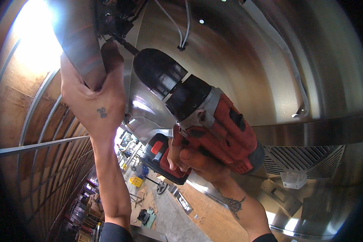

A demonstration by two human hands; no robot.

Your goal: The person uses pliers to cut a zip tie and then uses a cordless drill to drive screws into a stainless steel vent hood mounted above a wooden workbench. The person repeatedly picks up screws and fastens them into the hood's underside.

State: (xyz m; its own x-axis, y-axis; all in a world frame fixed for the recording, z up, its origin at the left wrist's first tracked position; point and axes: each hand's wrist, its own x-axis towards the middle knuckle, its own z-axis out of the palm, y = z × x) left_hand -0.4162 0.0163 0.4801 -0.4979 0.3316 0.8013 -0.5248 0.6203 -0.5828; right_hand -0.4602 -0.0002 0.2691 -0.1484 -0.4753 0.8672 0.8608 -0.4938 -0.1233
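Observation:
My right hand (199, 163) is wrapped around the handle of a red and black cordless drill (220, 129). The drill points up and to the left, and its black chuck (157, 68) holds a thin dark bit (128, 46). The bit's tip meets or nearly meets a dark fitting (113, 23) at the top; exact contact is too small to tell. My left hand (94, 90) grips the lower end of a metal strip (78, 36), its thumb beside the bit's tip. Its other fingers are partly hidden behind the strip.
A curved stainless steel panel (238, 52) fills the upper right, with white wires (183, 28) hanging from it. Slatted metal baffles (306, 161) and a clear plastic cup (293, 179) are at lower right. Ceiling beams (40, 97) run along the left; a yellow bin (136, 180) stands below.

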